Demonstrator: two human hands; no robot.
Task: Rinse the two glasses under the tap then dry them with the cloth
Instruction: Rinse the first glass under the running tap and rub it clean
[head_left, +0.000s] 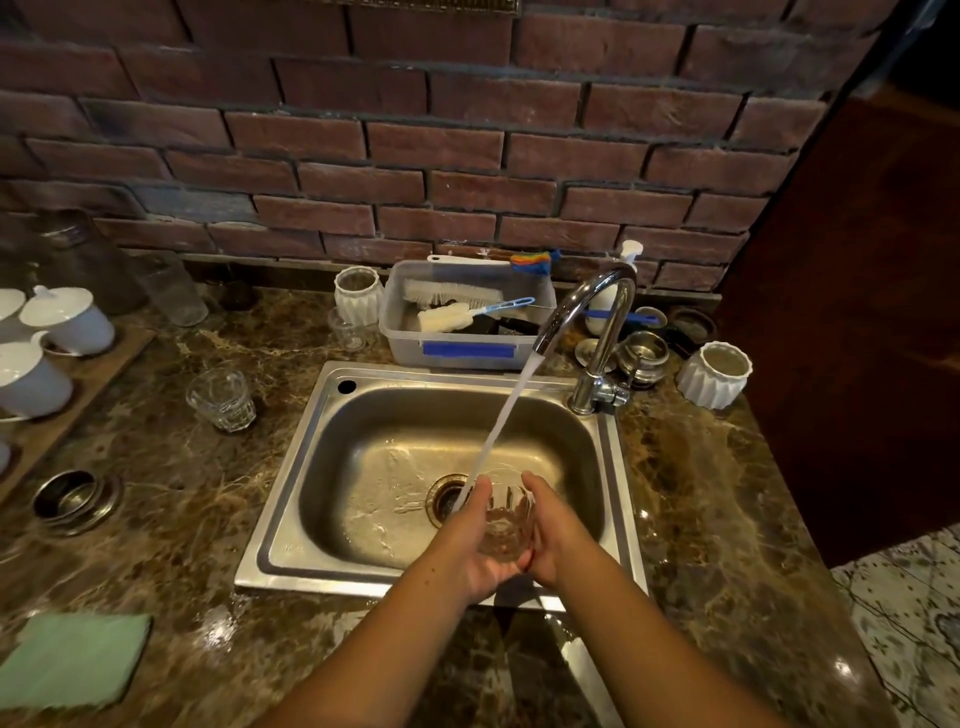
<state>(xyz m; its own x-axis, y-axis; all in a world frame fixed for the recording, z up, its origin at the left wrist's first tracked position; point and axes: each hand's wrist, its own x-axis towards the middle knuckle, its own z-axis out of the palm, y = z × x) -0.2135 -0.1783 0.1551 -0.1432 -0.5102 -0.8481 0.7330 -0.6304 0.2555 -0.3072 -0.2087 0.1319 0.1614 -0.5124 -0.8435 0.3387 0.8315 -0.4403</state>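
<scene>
Over the sink (291, 509), both hands cup one glass (505, 525) under running water; next, rinse the other glass (222, 399).

No readable text, labels, brands or numbers anywhere in view. Closest candidates: a small stamped mark on the steel sink (291, 525) rim, front-left corner, too faint and blurred to make out; a blue tape strip (468, 349) on the front wall of the clear plastic tub (395, 322) at the back edge of the countertop (171, 467), blank, no writing visible on it. The pump bottle (605, 306) behind the tap (597, 322) shows no legible label.
</scene>
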